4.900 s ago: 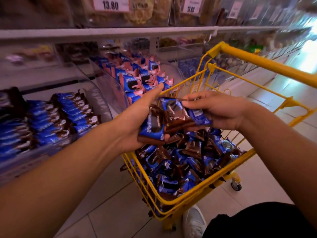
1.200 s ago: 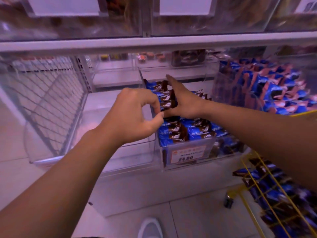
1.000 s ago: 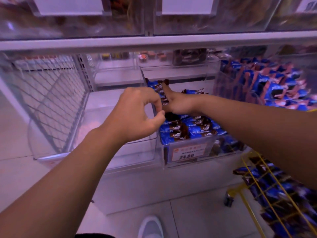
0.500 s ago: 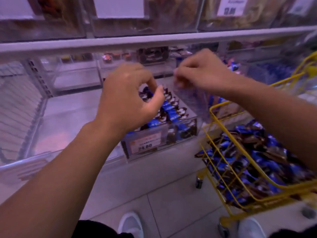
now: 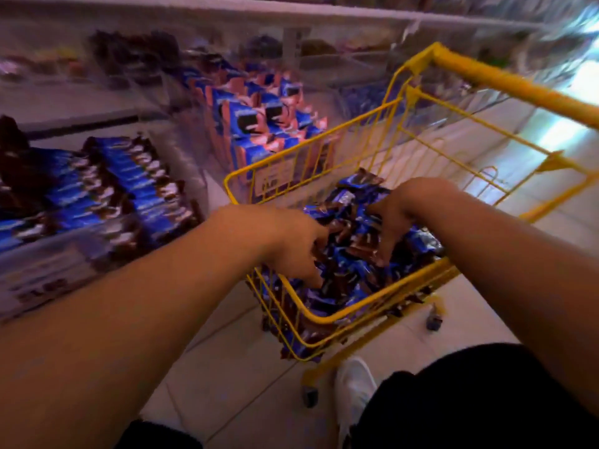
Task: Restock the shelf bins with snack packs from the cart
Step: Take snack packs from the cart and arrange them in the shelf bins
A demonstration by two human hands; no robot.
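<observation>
Now both hands point(image 5: 343, 234) dig among snack packs point(image 5: 348, 273) inside the cart point(image 5: 324, 319).

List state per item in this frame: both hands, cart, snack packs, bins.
left hand: fingers spread, reaching into the pile, grip unclear
right hand: fingers down in the pile, grip unclear
yellow cart: basket heaped with packs
snack packs: loose, jumbled
left shelf bin: packs lined in rows, near full
pink-and-blue pack bin: stocked, packs upright

Two hands point(image 5: 340, 234), one cart point(image 5: 327, 315), one shoe point(image 5: 355, 388).
</observation>
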